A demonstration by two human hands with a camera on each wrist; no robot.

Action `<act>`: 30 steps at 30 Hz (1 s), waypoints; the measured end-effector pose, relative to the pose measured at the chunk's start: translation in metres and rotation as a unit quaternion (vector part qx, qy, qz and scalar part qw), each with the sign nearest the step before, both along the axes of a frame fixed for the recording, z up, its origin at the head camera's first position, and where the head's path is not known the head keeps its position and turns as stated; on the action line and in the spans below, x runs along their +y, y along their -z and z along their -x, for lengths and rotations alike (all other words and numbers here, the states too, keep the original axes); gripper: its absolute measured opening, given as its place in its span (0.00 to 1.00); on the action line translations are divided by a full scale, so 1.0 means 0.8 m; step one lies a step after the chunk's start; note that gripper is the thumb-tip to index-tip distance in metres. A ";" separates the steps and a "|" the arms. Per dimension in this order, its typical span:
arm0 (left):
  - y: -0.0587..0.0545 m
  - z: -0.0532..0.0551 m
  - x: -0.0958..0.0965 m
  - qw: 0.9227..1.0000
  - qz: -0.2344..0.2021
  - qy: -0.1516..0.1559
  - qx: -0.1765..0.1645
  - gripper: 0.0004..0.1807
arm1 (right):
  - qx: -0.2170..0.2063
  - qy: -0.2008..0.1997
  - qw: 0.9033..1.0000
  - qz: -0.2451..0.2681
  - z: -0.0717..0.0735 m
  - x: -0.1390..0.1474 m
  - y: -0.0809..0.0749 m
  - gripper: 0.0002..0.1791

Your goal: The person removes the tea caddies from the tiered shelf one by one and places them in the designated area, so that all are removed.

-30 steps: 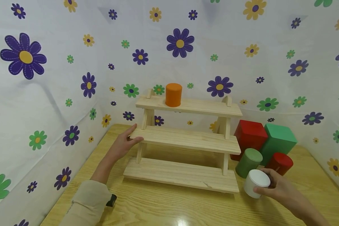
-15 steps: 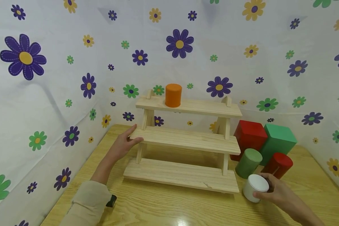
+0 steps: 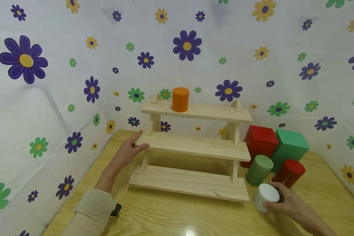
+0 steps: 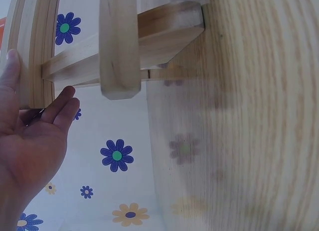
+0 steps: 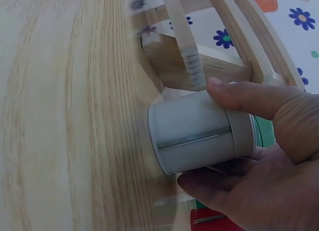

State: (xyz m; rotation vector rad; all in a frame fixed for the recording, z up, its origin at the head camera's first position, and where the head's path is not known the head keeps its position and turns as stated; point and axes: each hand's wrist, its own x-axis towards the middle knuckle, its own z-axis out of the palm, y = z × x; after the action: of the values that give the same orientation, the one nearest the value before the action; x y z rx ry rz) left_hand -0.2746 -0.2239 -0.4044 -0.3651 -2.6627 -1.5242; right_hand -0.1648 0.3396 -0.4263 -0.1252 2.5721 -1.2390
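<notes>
A three-tier wooden display shelf (image 3: pixel 191 146) stands on the table. My left hand (image 3: pixel 126 154) holds the left end of its middle board; in the left wrist view the thumb and fingers (image 4: pixel 61 109) lie on opposite sides of the board's end. Beside the shelf's lower right corner, my right hand (image 3: pixel 292 205) grips a white lidded tin (image 3: pixel 264 198) between thumb and fingers. The right wrist view shows the tin's seam (image 5: pixel 194 138) and its base at or very near the tabletop; contact is hard to tell. An orange tin (image 3: pixel 180 100) sits on the top board, left of centre.
Right of the shelf stand a green tin (image 3: pixel 259 171) and a red tin (image 3: pixel 289 174), close to the white one. Behind them are a red box (image 3: pixel 261 141) and a green box (image 3: pixel 291 144). Flower-printed cloth (image 3: pixel 153 32) hangs around the wooden table (image 3: pixel 153 213).
The white tin has shifted slightly toward the table's front and to the left in my right hand, away from the green and red tins. My left hand has stayed on the shelf.
</notes>
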 end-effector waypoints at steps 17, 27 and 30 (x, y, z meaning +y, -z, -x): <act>0.000 -0.001 -0.002 1.000 -0.001 0.006 0.005 0.48 | 0.128 0.012 0.992 -0.012 -0.012 -0.006 -0.066 0.29; 0.000 -0.001 -0.001 1.000 -0.004 0.010 0.005 0.46 | 0.217 -0.003 0.976 0.013 0.002 -0.037 -0.106 0.29; 0.000 -0.001 -0.001 1.000 0.000 0.008 0.005 0.47 | 0.222 -0.001 0.975 0.015 0.008 -0.053 -0.119 0.30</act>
State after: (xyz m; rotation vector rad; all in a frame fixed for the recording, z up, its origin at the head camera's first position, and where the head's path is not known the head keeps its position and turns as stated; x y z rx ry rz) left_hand -0.2741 -0.2248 -0.4043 -0.3940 -2.6596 -1.5219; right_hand -0.1715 0.2971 -0.3314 -0.4601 2.9190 -1.3795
